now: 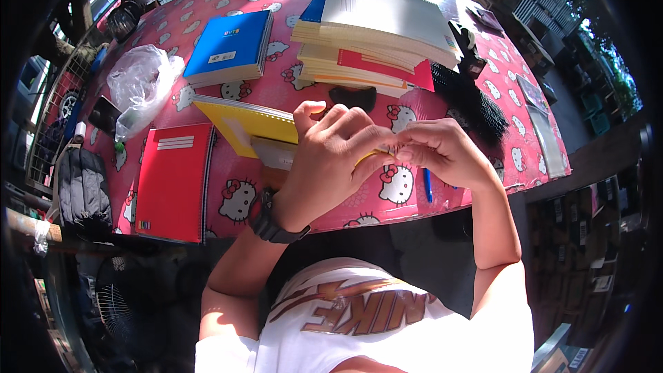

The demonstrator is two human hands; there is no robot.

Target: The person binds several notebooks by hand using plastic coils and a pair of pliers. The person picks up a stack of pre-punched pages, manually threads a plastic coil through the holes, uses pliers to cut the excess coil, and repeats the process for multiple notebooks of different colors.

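A yellow-covered notebook (238, 121) stands tilted on its edge in front of me, its right part hidden behind my left hand (338, 145). The fingers of that hand, with a black watch (266, 221) on the wrist, are wrapped round the notebook. A sliver of yellow shows between the two hands. My right hand (442, 152) is closed in a pinch at the notebook's right end, touching the left fingertips. What exactly lies between its fingertips is too small to make out. Flat on the table to the left is a red spiral notebook (176, 183).
A pink patterned cloth (362, 200) covers the table. Blue notebooks (231, 41) are stacked at the far left, beside a clear plastic bag (145, 83). A taller notebook stack (387, 17) stands ahead. Black wire coils (473, 107) and a blue pen (427, 185) lie at right.
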